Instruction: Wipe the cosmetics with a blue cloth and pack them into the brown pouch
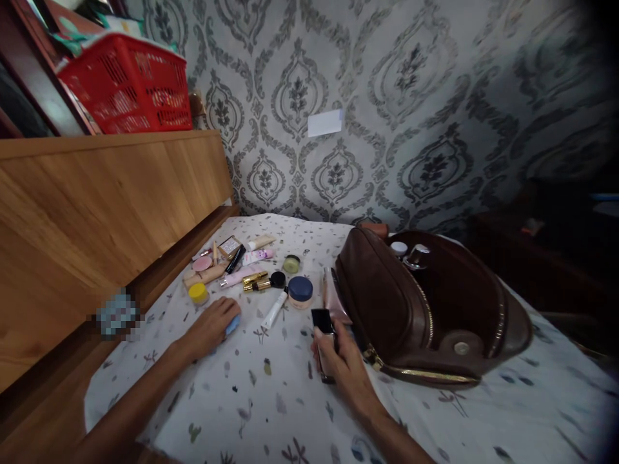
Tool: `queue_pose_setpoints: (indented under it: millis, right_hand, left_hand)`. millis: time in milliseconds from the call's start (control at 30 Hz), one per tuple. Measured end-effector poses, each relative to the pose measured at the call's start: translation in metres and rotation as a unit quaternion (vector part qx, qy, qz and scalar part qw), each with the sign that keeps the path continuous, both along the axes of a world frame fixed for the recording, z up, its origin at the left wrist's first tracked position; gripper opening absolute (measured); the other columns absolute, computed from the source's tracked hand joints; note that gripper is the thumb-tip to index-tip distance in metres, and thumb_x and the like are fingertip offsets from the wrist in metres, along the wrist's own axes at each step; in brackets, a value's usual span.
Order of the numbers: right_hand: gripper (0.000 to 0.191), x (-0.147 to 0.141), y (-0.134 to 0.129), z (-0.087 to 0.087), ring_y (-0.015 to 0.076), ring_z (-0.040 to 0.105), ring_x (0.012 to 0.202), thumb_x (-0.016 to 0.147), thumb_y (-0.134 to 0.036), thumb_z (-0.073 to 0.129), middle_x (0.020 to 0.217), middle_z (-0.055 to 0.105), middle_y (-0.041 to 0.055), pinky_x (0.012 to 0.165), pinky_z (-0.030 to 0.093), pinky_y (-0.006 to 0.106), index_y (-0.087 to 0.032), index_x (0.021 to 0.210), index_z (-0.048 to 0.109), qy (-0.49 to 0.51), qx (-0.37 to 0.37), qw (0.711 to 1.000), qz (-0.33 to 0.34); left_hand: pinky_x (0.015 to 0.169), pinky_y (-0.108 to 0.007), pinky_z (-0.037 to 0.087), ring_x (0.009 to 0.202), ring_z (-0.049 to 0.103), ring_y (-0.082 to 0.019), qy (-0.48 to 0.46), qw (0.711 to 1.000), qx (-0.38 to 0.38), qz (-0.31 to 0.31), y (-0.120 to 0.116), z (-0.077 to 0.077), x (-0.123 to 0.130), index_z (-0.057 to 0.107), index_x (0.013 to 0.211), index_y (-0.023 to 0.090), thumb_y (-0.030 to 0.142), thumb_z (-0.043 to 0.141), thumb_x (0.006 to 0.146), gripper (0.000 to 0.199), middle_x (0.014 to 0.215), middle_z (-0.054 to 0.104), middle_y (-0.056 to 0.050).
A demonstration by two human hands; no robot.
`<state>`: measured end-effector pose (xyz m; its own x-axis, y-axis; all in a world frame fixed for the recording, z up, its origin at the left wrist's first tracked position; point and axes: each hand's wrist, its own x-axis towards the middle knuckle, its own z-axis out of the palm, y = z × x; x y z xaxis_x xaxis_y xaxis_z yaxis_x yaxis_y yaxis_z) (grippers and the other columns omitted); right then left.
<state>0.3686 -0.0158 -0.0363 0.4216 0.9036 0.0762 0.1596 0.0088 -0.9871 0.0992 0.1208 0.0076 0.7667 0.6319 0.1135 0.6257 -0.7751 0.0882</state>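
Right hand clamps glossy black case, left hand closes fingers together on blue item; slack thumb pressure could let case slip.

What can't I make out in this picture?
All in the head view:
- Blue item: mostly hidden by the left hand.
- Dark case: partly covered by the right hand.
- Brown bag: its depths are lost in shadow.
- Red basket: its walls hide most contents.
- Pink tube: print too small.
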Motion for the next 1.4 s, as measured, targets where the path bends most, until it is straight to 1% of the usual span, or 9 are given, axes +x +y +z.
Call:
queue_pose_setpoints:
  millis: [200, 367, 467, 567, 800, 1033, 1167, 1300, 1400]
  right_hand:
    - [0.049, 0.001, 0.0, 0.002, 0.0173, 0.056, 0.057, 0.083, -0.063, 0.057, 0.067, 0.063, 0.0009, 0.052, 0.044, 0.027, -0.018, 0.102, 0.062, 0.013, 0.004, 1.0, 0.01]
    - [0.046, 0.001, -0.001, 0.003, 0.0183, 0.057, 0.058, 0.086, -0.058, 0.056, 0.067, 0.063, 0.0004, 0.055, 0.047, 0.028, -0.018, 0.108, 0.062, -0.017, 0.017, 0.999, 0.037]
    - [0.045, 0.003, 0.001, -0.002, 0.0236, 0.065, 0.079, 0.083, -0.053, 0.057, 0.087, 0.071, 0.0067, 0.07, 0.053, 0.032, -0.018, 0.11, 0.063, -0.055, 0.071, 0.996, 0.023]
    - [0.041, 0.004, 0.005, -0.008, 0.0271, 0.066, 0.089, 0.083, -0.05, 0.056, 0.099, 0.073, 0.0109, 0.08, 0.055, 0.038, -0.017, 0.106, 0.066, -0.065, 0.102, 0.992, 0.02]
    - [0.035, 0.0, 0.001, 0.006, 0.0255, 0.065, 0.093, 0.083, -0.037, 0.057, 0.092, 0.072, 0.0063, 0.084, 0.053, 0.035, -0.016, 0.11, 0.065, -0.085, 0.079, 0.989, 0.088]
    - [0.032, -0.004, -0.004, 0.014, 0.0191, 0.058, 0.071, 0.083, -0.034, 0.057, 0.071, 0.061, -0.0008, 0.066, 0.046, 0.027, -0.016, 0.109, 0.062, -0.086, 0.023, 0.985, 0.146]
    - [0.03, -0.003, -0.007, 0.014, 0.0149, 0.051, 0.064, 0.09, -0.046, 0.054, 0.072, 0.058, -0.0014, 0.061, 0.04, 0.025, -0.018, 0.098, 0.059, -0.104, 0.038, 0.982, 0.153]
    - [0.042, -0.002, -0.008, 0.017, 0.0163, 0.054, 0.075, 0.1, -0.052, 0.032, 0.079, 0.057, 0.0009, 0.071, 0.043, 0.028, -0.019, 0.088, 0.056, -0.08, 0.068, 0.984, 0.141]
    - [0.043, -0.002, -0.007, 0.017, 0.0171, 0.055, 0.078, 0.1, -0.055, 0.034, 0.079, 0.057, 0.0011, 0.074, 0.043, 0.029, -0.02, 0.086, 0.055, -0.052, 0.072, 0.988, 0.126]
  left_hand:
    - [0.101, -0.048, 0.04, 0.118, 0.049, -0.03, -0.076, 0.995, 0.058, 0.029, 0.014, 0.004, 0.043, 0.056, 0.111, 0.017, -0.002, 0.039, 0.08, 0.041, 0.127, 0.056, -0.015]
    - [0.104, -0.039, 0.043, 0.119, 0.053, -0.023, -0.333, 0.938, -0.055, -0.077, -0.025, 0.019, 0.103, 0.051, 0.126, 0.021, 0.021, 0.049, 0.095, 0.031, 0.123, 0.058, -0.011]
    - [0.104, -0.037, 0.043, 0.121, 0.053, -0.023, -0.326, 0.932, -0.069, -0.146, -0.05, 0.017, 0.137, 0.051, 0.13, 0.022, 0.031, 0.051, 0.097, 0.034, 0.129, 0.056, -0.012]
    - [0.092, -0.036, 0.049, 0.104, 0.059, -0.023, -0.265, 0.954, -0.033, -0.135, -0.061, 0.009, 0.158, 0.06, 0.113, 0.019, 0.036, 0.046, 0.099, 0.026, 0.11, 0.06, -0.011]
    - [0.076, -0.03, 0.045, 0.083, 0.056, -0.018, -0.283, 0.955, -0.056, -0.064, -0.052, 0.0, 0.155, 0.056, 0.087, 0.021, 0.036, 0.039, 0.1, 0.026, 0.088, 0.056, -0.003]
    - [0.063, -0.026, 0.037, 0.064, 0.045, -0.014, -0.437, 0.855, -0.281, 0.013, -0.051, 0.006, 0.15, 0.05, 0.074, 0.02, 0.049, 0.048, 0.094, 0.035, 0.065, 0.045, 0.004]
    - [0.064, -0.025, 0.038, 0.065, 0.045, -0.013, -0.468, 0.826, -0.311, 0.049, -0.048, 0.004, 0.15, 0.052, 0.072, 0.02, 0.059, 0.049, 0.091, 0.044, 0.065, 0.046, 0.003]
    - [0.067, -0.025, 0.042, 0.069, 0.049, -0.014, -0.485, 0.804, -0.333, 0.083, -0.046, -0.001, 0.15, 0.056, 0.071, 0.019, 0.066, 0.049, 0.088, 0.051, 0.067, 0.052, 0.001]
    - [0.071, -0.026, 0.045, 0.072, 0.055, -0.017, -0.489, 0.792, -0.348, 0.111, -0.047, -0.003, 0.149, 0.063, 0.076, 0.017, 0.071, 0.047, 0.087, 0.057, 0.07, 0.059, -0.001]
